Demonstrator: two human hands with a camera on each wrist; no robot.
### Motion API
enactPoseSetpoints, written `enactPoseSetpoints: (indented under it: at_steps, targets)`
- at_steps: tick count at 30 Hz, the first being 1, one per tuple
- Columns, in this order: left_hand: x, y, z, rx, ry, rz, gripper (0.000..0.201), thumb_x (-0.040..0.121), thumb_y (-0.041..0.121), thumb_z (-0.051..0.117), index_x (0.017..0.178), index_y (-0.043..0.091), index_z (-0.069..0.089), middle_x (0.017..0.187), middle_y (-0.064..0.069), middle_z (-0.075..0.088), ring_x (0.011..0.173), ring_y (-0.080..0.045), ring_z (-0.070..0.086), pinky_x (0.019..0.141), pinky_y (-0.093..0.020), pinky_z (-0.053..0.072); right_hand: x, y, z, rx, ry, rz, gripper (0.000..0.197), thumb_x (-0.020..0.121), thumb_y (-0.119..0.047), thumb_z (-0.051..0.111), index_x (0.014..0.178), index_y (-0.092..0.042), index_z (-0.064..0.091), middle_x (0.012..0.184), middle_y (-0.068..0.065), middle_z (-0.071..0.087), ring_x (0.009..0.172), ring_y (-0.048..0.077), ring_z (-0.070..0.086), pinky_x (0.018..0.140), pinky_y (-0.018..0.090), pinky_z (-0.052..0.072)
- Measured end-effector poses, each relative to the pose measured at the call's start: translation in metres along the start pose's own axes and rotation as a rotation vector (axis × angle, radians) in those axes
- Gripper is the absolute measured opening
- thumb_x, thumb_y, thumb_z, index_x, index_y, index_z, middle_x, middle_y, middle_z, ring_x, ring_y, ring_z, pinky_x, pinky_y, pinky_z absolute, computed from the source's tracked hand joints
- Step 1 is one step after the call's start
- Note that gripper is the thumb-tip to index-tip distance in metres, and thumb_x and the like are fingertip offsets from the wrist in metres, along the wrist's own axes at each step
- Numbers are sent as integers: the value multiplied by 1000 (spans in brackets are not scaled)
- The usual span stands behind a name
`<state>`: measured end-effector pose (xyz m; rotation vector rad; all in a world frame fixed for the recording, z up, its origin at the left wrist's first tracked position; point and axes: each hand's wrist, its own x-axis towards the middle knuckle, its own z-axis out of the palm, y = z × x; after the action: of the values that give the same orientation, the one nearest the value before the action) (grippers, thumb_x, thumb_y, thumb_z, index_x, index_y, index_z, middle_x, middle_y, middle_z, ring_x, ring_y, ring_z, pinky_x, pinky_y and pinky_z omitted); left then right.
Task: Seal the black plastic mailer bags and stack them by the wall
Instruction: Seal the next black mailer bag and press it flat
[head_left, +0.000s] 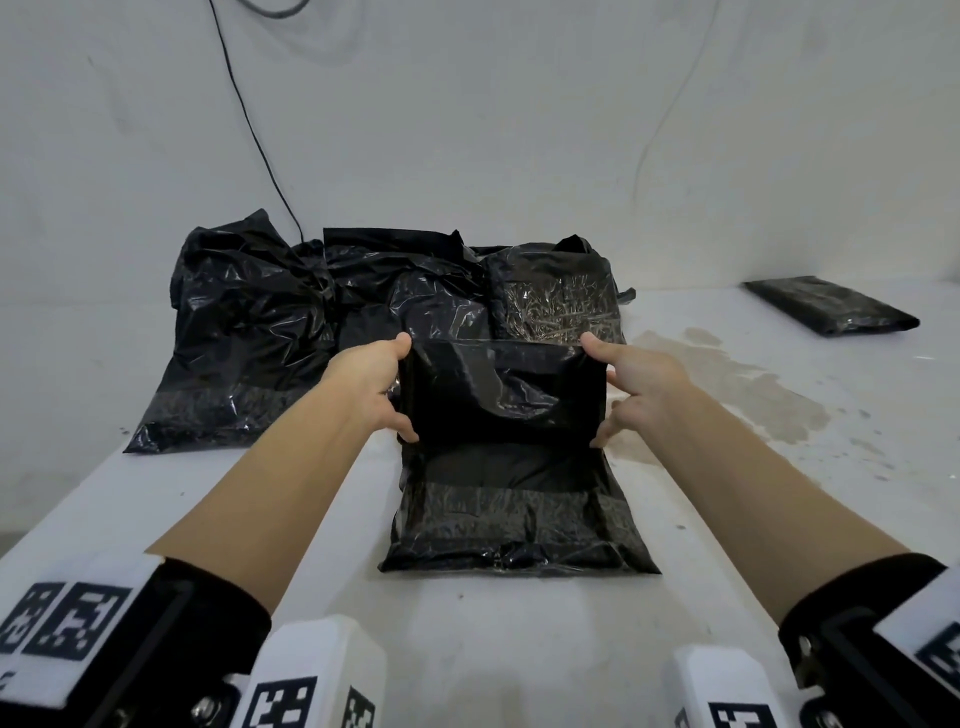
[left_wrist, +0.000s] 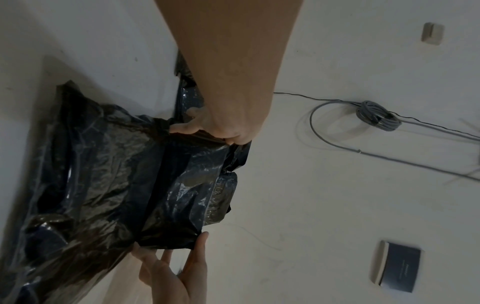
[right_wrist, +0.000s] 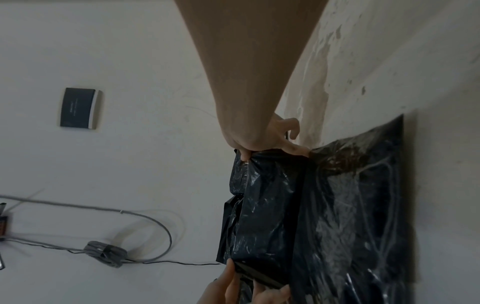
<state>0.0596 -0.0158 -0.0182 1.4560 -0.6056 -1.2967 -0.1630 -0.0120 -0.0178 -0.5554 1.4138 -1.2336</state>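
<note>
Head view first: a black mailer bag (head_left: 519, 499) lies flat on the white table (head_left: 519, 649), right in the middle and close to the person, its far end raised as a flap (head_left: 504, 389) that stands up off the bag's body. Left hand (head_left: 371, 382) has the flap's left edge, thumb up at the top corner and fingers curled in low on the same edge; right hand (head_left: 636, 387) mirrors it on the right edge, thumb at the top corner, fingers hooked in below. So each grip is closed on the plastic, pinching that flap between thumb and fingers, and the sheet is stretched taut between them. From the left wrist, the left hand (left_wrist: 221, 127) clamps one end of the folded black film while the right hand (left_wrist: 179, 265) reaches up to the other end with fingers fairly straight along the edge. From the right wrist, the right hand (right_wrist: 267, 142) nips the corner of the crinkled film, and the left hand (right_wrist: 241, 288) shows at the bottom of the frame on the opposite corner. Just beyond the flap, a heap of black mailer bags (head_left: 363, 312) sits against the wall (head_left: 519, 130), several of them overlapping and rumpled. Well off to the right, one more black bag (head_left: 831, 306) lies alone beside the wall. A brownish stain (head_left: 737, 384) marks the table between that bag and the hands, and a thin black cable (head_left: 249, 119) runs down the wall behind the heap.
</note>
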Motion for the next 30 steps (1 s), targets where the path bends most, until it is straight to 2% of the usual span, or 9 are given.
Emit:
enactPoseSetpoints:
  at_steps: [6, 13, 15, 17, 20, 23, 25, 27, 30]
  targets:
    - [-4, -9, -1, -85, 40, -12, 46, 94, 17, 60, 135, 3, 44, 149, -14, 36, 139, -45, 24, 90, -80, 23, 1, 1, -2, -9, -7, 22, 41, 80, -14, 75, 110, -3, 48, 139, 13, 44, 126, 45, 36, 84, 78, 29]
    - [-12, -12, -1, -144, -8, 1, 30, 98, 8, 48, 127, 1, 48, 142, -13, 42, 137, -44, 28, 95, -78, 18, 5, 4, -7, 9, -87, 5, 36, 83, -14, 72, 110, -4, 51, 134, 11, 45, 133, 41, 30, 81, 78, 30]
    - [-14, -16, -5, -171, -57, 15, 17, 95, 4, 40, 104, 4, 55, 124, -10, 50, 128, -39, 40, 98, -76, 22, 6, 5, -12, -9, -158, -18, 38, 83, -13, 70, 116, -6, 52, 132, 8, 45, 135, 36, 28, 76, 74, 35]
    - [-20, -21, -5, -158, -72, 32, 18, 89, 2, 37, 76, 10, 45, 94, -7, 47, 106, -33, 49, 93, -67, 37, 4, 7, -18, -28, -231, -48, 26, 83, -10, 67, 106, -9, 56, 123, 6, 47, 129, 31, 34, 74, 67, 40]
    - [-28, -28, -4, -128, -82, 79, 18, 84, 1, 38, 69, 11, 39, 77, -6, 41, 82, -24, 48, 88, -53, 44, -1, 13, -27, -55, -349, -126, 8, 82, -5, 61, 85, -11, 57, 114, 4, 50, 120, 26, 40, 63, 48, 41]
    - [-29, -36, -8, 1, -150, 134, 21, 81, 0, 38, 63, 10, 42, 79, -10, 50, 81, -21, 50, 81, -40, 47, -11, 19, -34, -165, -477, -205, 12, 73, -4, 63, 84, -7, 67, 113, 16, 55, 105, 22, 50, 59, 39, 46]
    - [-30, -40, -12, 166, -203, 176, 24, 81, -2, 36, 59, 8, 42, 82, -9, 55, 93, -21, 54, 76, -30, 47, -17, 23, -38, -276, -543, -253, 13, 63, -1, 63, 60, -11, 70, 107, 27, 56, 90, 21, 51, 63, 35, 47]
    - [-33, -41, -16, 338, -281, 213, 21, 79, 0, 44, 59, 5, 48, 83, -8, 55, 96, -22, 52, 72, -25, 42, -19, 27, -42, -417, -598, -301, 34, 61, 6, 63, 35, -13, 54, 109, 18, 61, 98, 16, 56, 75, 31, 45]
    - [-39, -41, -20, 579, -426, 299, 28, 56, 7, 43, 30, 15, 48, 82, -8, 50, 86, -13, 54, 71, -16, 39, -22, 34, -44, -708, -673, -360, 38, 57, 2, 65, 33, -18, 44, 108, 12, 64, 111, 4, 55, 93, 31, 39]
